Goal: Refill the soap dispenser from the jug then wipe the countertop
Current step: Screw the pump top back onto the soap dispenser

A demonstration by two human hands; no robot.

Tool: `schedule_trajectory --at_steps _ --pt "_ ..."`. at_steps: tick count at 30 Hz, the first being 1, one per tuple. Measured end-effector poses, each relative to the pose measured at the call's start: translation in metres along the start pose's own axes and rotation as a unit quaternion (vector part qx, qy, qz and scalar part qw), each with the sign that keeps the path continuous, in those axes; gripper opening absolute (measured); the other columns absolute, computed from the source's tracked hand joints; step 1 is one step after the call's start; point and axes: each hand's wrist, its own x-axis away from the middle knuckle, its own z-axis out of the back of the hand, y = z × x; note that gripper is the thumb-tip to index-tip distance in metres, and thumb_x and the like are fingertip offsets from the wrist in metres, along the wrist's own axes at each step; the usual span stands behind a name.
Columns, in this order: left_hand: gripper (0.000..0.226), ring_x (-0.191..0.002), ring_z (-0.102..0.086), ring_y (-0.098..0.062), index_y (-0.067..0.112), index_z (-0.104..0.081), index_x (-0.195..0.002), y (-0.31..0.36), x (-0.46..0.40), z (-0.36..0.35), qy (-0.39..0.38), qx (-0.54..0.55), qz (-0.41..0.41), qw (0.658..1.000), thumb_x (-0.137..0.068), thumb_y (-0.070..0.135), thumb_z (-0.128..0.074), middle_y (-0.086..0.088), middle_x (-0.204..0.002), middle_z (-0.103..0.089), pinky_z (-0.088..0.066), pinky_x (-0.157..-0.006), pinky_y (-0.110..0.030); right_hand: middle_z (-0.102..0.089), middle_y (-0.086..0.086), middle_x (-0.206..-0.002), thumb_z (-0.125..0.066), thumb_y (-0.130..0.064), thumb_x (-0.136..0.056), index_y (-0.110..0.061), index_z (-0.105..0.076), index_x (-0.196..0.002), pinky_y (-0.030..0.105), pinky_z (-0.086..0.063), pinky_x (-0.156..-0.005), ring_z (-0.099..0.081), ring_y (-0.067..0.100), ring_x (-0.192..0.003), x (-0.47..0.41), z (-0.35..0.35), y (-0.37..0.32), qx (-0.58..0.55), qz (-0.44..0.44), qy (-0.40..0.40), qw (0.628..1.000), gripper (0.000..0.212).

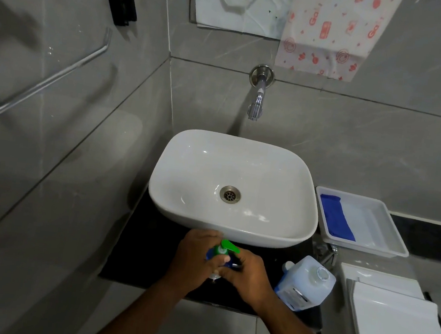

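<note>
The soap dispenser, a small bottle with a green pump head, stands on the black countertop in front of the white basin. My left hand is wrapped around the bottle's body from the left. My right hand grips the dispenser at its collar just below the pump. To the right stands the jug, translucent with pale blue liquid, its neck uncapped and a white cap beside it. A blue cloth lies in a white tray at the far right.
A chrome tap juts from the grey tiled wall above the basin. A towel bar runs along the left wall. White and patterned cloths hang on the back wall. A white lidded fixture sits at the lower right.
</note>
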Motion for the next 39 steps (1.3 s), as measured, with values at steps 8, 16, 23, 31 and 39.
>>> schedule_trajectory --at_steps 8,16,23,31,39 --pt "0.049 -0.072 -0.055 -0.014 0.022 -0.051 -0.064 0.007 0.007 -0.013 0.103 0.038 0.101 0.989 -0.043 0.056 -0.079 0.009 -0.071 -0.053 -0.048 -0.063 -0.032 -0.074 -0.016 -0.096 -0.079 -0.011 -0.074 -0.043 -0.07 -0.101 0.02 -0.055 -0.079 -0.069 0.001 -0.092 0.002 0.002 -0.007 -0.007 0.009 -0.003 1.0 0.043" --pt "0.025 -0.077 -0.062 -0.012 0.02 -0.068 -0.077 0.01 0.005 -0.01 0.062 0.092 0.094 0.989 -0.058 0.033 -0.079 0.004 -0.08 -0.064 -0.053 -0.072 -0.036 -0.075 -0.008 -0.099 -0.081 -0.009 -0.073 -0.029 -0.072 -0.104 0.029 -0.056 -0.087 -0.069 0.007 -0.095 0.0 0.0 -0.004 -0.03 0.006 0.01 0.999 0.038" --pt "0.056 -0.087 -0.053 -0.012 0.027 -0.054 -0.085 0.015 0.014 -0.008 0.128 0.065 0.143 0.979 -0.042 0.051 -0.08 0.012 -0.091 -0.053 -0.048 -0.077 -0.031 -0.075 -0.01 -0.098 -0.081 -0.013 -0.075 -0.028 -0.072 -0.106 0.026 -0.056 -0.084 -0.069 0.005 -0.094 0.001 0.001 -0.004 -0.034 0.017 0.006 0.999 0.036" --pt "0.057 -0.1 -0.058 -0.007 0.028 -0.056 -0.106 0.012 0.021 -0.017 0.107 0.124 0.145 0.976 -0.053 0.036 -0.075 0.007 -0.108 -0.058 -0.051 -0.089 -0.027 -0.074 -0.014 -0.103 -0.08 -0.012 -0.076 -0.032 -0.071 -0.107 0.018 -0.053 -0.084 -0.069 0.005 -0.097 0.002 0.001 -0.007 -0.053 0.025 -0.001 0.998 0.038" --pt "0.055 -0.112 -0.055 -0.007 0.024 -0.059 -0.114 0.015 0.019 -0.024 0.083 0.172 0.15 0.97 -0.059 0.023 -0.064 0.017 -0.115 -0.053 -0.045 -0.096 -0.02 -0.074 -0.018 -0.101 -0.079 -0.019 -0.076 -0.039 -0.07 -0.106 0.014 -0.051 -0.081 -0.068 0.001 -0.096 0.004 0.0 -0.009 -0.036 0.044 0.001 0.998 0.037"
